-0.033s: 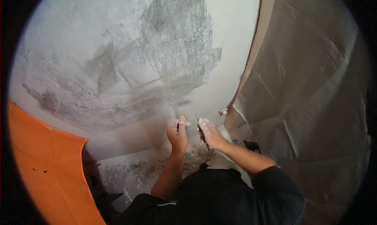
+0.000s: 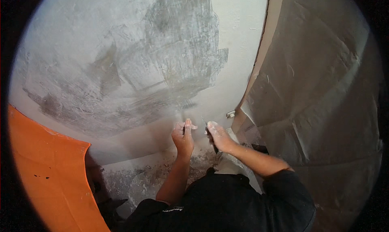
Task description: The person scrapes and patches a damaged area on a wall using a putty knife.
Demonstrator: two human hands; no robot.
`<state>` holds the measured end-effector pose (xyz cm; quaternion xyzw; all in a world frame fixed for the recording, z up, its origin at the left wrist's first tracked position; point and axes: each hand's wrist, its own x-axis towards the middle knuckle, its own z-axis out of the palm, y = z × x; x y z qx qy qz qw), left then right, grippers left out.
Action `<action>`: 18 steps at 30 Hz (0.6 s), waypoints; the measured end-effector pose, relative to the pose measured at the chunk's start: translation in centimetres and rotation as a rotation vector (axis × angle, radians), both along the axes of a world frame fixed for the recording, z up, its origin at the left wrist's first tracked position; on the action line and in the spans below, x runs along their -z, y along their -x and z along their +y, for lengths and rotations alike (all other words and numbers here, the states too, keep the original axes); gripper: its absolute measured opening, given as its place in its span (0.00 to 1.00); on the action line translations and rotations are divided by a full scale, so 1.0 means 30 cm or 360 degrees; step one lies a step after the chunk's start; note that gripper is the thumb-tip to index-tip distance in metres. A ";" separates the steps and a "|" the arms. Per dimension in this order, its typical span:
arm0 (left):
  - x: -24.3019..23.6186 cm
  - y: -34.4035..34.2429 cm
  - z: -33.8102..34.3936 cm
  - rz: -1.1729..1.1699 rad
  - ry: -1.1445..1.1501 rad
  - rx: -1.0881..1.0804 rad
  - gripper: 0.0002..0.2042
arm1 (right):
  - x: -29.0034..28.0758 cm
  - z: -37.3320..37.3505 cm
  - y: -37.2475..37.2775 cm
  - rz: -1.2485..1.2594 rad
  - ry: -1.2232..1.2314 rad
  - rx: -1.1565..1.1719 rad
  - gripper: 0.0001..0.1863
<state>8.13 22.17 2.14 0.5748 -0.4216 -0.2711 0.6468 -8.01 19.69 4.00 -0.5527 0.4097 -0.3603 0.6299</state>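
Note:
My left hand (image 2: pixel 183 135) is closed, thumb pointing up, in front of the lower wall. White dust or filler coats its fingers. A small pale bit shows beside the thumb, but I cannot tell whether it is a piece held there or a coated fingertip. To its right, my right hand (image 2: pixel 219 135), also whitened, is wrapped round a scraper (image 2: pixel 215 147). Its dark handle shows below the fist, and the thin blade points up toward the wall, seen nearly edge-on. The two hands are apart. Grey, streaky patches cover much of the pale wall (image 2: pixel 235 41) beyond them.
An orange sheet (image 2: pixel 48 163) hangs at the left. On the right a large brown sheet (image 2: pixel 312 90) covers the side. A small white fitting (image 2: pixel 230 114) sits low near the wall's corner. Dust and crumbs lie on the floor (image 2: pixel 137 183) below.
My right hand has shifted slightly right and turned, so more of the scraper's handle shows below it. The left hand is almost where it was.

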 end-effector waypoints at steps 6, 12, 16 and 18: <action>-0.030 0.069 -0.055 0.0143 -0.0160 -0.0045 0.22 | 0.049 -0.091 0.150 0.0262 0.0007 -0.0133 0.18; 0.043 0.134 -0.218 0.0055 -0.0406 0.0272 0.19 | -0.005 -0.151 0.152 -0.0252 -0.0143 0.0208 0.12; -0.004 0.215 -0.352 -0.0349 0.0109 0.0528 0.06 | -0.043 -0.278 0.198 -0.0456 -0.0216 0.0322 0.10; 0.016 0.216 -0.418 0.0160 -0.0057 0.0658 0.03 | -0.040 -0.351 0.228 -0.0634 -0.0205 0.0423 0.09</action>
